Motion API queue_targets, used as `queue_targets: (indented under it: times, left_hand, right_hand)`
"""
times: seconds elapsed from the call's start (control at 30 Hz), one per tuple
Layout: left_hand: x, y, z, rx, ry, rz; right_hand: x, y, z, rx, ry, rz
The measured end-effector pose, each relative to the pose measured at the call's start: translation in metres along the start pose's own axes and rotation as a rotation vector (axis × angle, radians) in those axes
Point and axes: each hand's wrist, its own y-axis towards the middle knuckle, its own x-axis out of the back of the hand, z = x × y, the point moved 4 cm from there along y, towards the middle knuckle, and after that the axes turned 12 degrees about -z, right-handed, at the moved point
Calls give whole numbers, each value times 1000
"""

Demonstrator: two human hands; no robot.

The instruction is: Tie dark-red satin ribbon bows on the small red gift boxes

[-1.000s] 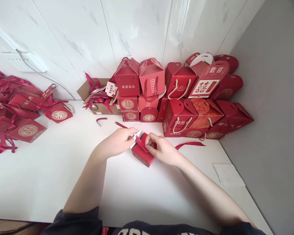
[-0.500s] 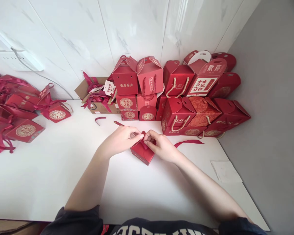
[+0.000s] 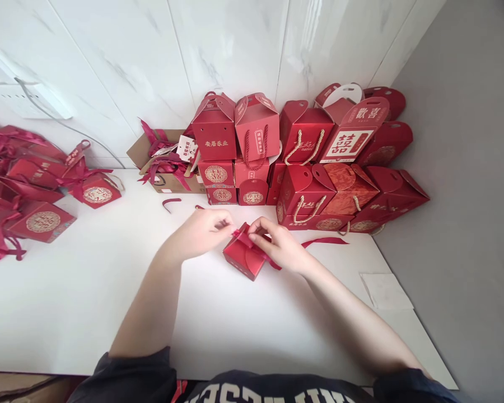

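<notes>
Left hand (image 3: pixel 205 232), apparently pinching ribbon (image 3: pixel 273 262), now shifts to ten o'clock, so ribbon spans the box (image 3: pixel 240 259); right hand (image 3: pixel 279 245) pinches at its top.

Against a marbled white wall (image 3: pixel 231 45) stood stacked red boxes (image 3: pixel 306 126), with an open cardboard box (image 3: pixel 180 184) of ribbons (image 3: pixel 156 148) just to their left and a heap of ribboned boxes (image 3: pixel 42 221) farther left below a socket panel (image 3: pixel 29 103), while a flat white square (image 3: pixel 386 291) lay near the grey wall (image 3: pixel 466 168).
</notes>
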Motion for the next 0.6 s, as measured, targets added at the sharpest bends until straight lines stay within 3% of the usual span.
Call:
queue_targets:
  times: [0.07, 0.17, 0.33, 0.43, 0.53, 0.6]
  left_hand:
    - [21, -2, 12, 73, -60, -61]
    - [58, -9, 39, 193, -39, -162]
    - [95, -19, 87, 451, 377, -191]
    - [90, -14, 94, 503, 538, -230]
    - [58, 2, 73, 246, 363, -152]
    - [29, 10, 54, 92, 218, 10]
  right_hand:
    - [11, 3, -2, -24, -65, -41]
    - [26, 5, -10, -118, -155, 25]
    - [45, 2, -24, -238, -263, 198]
    - [50, 0, -28, -245, -272, 231]
    - [50, -1, -27, -234, -307, 261]
    - [49, -3, -26, -230, -328, 296]
